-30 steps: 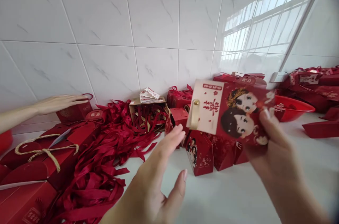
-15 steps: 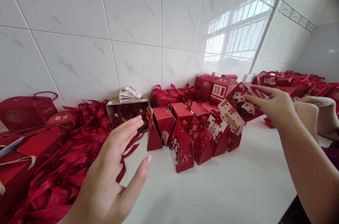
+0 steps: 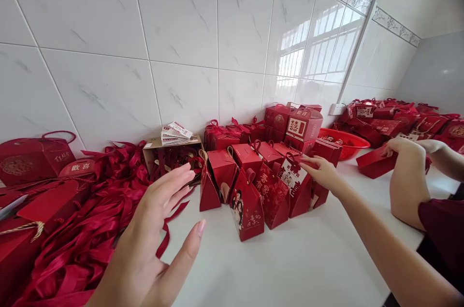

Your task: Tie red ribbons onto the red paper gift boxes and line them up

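Note:
My left hand (image 3: 155,239) is raised over the near left of the counter, fingers and thumb apart, holding nothing. My right hand (image 3: 322,175) reaches in from the right, its stretched fingers at the top edge of a red gift box with a white printed panel (image 3: 290,176). Whether they press on that box cannot be made out. Beside it stand a red gift box with a cartoon couple (image 3: 250,208) and a patterned red gift box (image 3: 275,198). Behind my right hand a taller, plain-sided red box (image 3: 328,150) is partly hidden.
Dark red ribbons (image 3: 87,229) heap up at left beside red boxes (image 3: 32,159). A cardboard box (image 3: 154,145) topped with white cards (image 3: 176,133) stands against the tiled wall. At right, a red basin (image 3: 357,142) sits near a co-worker's hands (image 3: 406,147), which touch a red box (image 3: 377,162).
My right hand has let go of the printed box it was holding up and moved left and down to the grouped boxes. My left hand has barely moved. The red basin has come into view.

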A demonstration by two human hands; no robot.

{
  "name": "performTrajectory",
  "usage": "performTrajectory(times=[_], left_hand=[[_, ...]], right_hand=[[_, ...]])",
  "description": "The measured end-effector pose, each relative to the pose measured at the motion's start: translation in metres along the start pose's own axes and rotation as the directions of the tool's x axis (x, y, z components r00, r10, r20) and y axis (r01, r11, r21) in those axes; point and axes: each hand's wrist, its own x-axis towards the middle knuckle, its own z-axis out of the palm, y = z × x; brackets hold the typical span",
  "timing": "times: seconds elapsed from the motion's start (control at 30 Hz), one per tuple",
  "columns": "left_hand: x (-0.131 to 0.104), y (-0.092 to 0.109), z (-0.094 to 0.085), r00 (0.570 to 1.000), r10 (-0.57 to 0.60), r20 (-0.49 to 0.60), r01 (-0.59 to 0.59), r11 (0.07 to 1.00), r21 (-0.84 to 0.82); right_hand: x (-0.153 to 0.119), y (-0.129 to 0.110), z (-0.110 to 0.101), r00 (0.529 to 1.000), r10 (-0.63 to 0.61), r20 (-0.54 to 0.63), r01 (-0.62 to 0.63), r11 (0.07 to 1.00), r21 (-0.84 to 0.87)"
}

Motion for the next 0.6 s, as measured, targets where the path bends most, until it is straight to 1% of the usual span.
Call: performTrajectory(times=[0.13,0.27,0.33,0.43,0.47,0.5,0.53,0.57,0.6], left_hand=[[0.000,0.002,0.000,1.000,-0.010,-0.001,0.010,1.000,-0.017],[0.000,0.001,-0.002,1.000,-0.006,0.019,0.006,1.000,-0.004],[0.000,0.001,-0.002,0.999,-0.015,0.034,0.015,1.000,0.007],[0.000,0.001,0.000,0.997,-0.023,0.077,0.021,0.999,0.034],[0.000,0.000,0.001,0.996,-0.023,0.084,0.020,0.999,0.040],[0.001,0.000,0.002,0.996,-0.023,0.089,0.019,0.999,0.044],[0.001,0.000,0.002,0.996,-0.020,0.091,0.016,0.999,0.048],[0.001,0.000,0.003,0.995,-0.016,0.094,0.011,0.999,0.051],[0.001,-0.001,0.003,0.995,-0.009,0.098,0.004,0.998,0.055]], right_hand=[[-0.008,0.002,0.011,0.998,0.004,-0.056,0.000,0.998,0.065],[-0.012,0.000,0.016,0.982,-0.022,-0.188,0.048,0.989,0.137],[-0.018,-0.004,0.015,0.955,-0.033,-0.295,0.084,0.983,0.162],[-0.038,-0.019,0.012,0.882,-0.058,-0.468,0.154,0.973,0.170],[-0.048,-0.027,0.010,0.856,-0.095,-0.509,0.202,0.967,0.158],[-0.060,-0.036,0.010,0.837,-0.153,-0.525,0.264,0.954,0.144],[-0.073,-0.046,0.010,0.823,-0.255,-0.508,0.361,0.925,0.120],[-0.086,-0.057,0.011,0.826,-0.365,-0.430,0.454,0.882,0.123],[-0.098,-0.067,0.014,0.845,-0.456,-0.279,0.510,0.845,0.164]])
